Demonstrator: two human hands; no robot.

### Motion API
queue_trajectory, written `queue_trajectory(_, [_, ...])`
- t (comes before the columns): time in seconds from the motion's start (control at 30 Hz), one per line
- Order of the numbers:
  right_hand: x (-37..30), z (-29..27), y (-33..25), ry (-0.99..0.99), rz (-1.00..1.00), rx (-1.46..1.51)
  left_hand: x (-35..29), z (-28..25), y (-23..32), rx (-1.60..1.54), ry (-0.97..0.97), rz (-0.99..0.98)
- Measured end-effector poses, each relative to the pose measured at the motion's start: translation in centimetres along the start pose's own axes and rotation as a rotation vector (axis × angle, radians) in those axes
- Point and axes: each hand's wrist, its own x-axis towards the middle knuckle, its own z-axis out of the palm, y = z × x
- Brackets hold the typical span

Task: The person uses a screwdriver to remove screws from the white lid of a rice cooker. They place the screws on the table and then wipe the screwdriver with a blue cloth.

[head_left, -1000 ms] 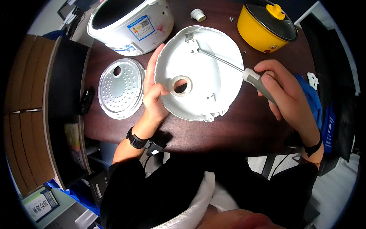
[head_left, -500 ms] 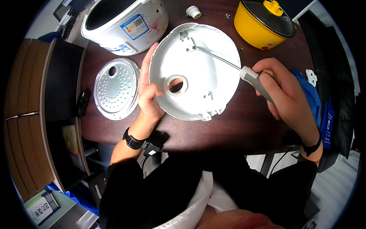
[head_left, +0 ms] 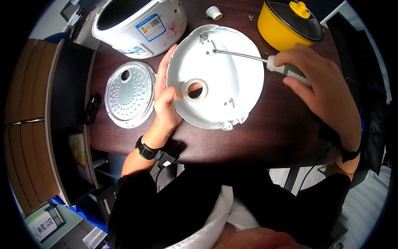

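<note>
A round white plastic lid shell (head_left: pixel 226 79) is tilted over the dark table, its hollow side facing me. At its left rim my left hand (head_left: pixel 166 108) grips it, the thumb on the near side and a fingertip showing through the ringed hole. My right hand (head_left: pixel 325 81) is closed around the handle of a screwdriver (head_left: pixel 244 55). The shaft points left across the shell, its tip at a screw spot on the small white bracket (head_left: pixel 208 47) near the upper left. A second screw spot (head_left: pixel 228 103) shows lower down in the shell.
Left of the shell lies a perforated metal inner lid (head_left: pixel 132 97). A white rice cooker body (head_left: pixel 176 25) stands behind it. Farther back are a small white cap (head_left: pixel 214 13), several loose screws (head_left: pixel 251 18) and a yellow pot (head_left: pixel 275 27). A shelf (head_left: pixel 68 83) borders the table's left.
My right hand has swung up and turned over the screwdriver handle, bringing the shaft closer to level. The tip stays at the upper bracket. My left hand keeps its hold on the shell.
</note>
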Motion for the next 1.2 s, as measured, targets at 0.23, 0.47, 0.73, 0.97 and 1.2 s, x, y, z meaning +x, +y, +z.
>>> queue_trajectory(0.23, [-1.6,-0.3,1.2,0.008,0.051,0.143,0.0,-0.3,-0.1,0.055,-0.001,0.049])
queue_trajectory(0.47, [-8.6,4.0,3.5,0.02,0.764,0.536,-0.1,-0.4,0.1,-0.074,0.004,0.019])
queue_trajectory(0.73, [-10.7,7.4,5.0,0.006,0.599,0.4,0.0,-0.9,-0.3,-0.13,0.031,-0.012])
queue_trajectory(0.97, [-10.6,6.9,4.2,-0.047,0.671,0.266,0.0,-1.2,-0.4,-0.129,0.027,-0.007])
queue_trajectory(1.2, [-11.1,8.2,4.0,-0.052,0.707,0.262,-0.3,-1.1,-0.4,-0.147,0.05,0.013])
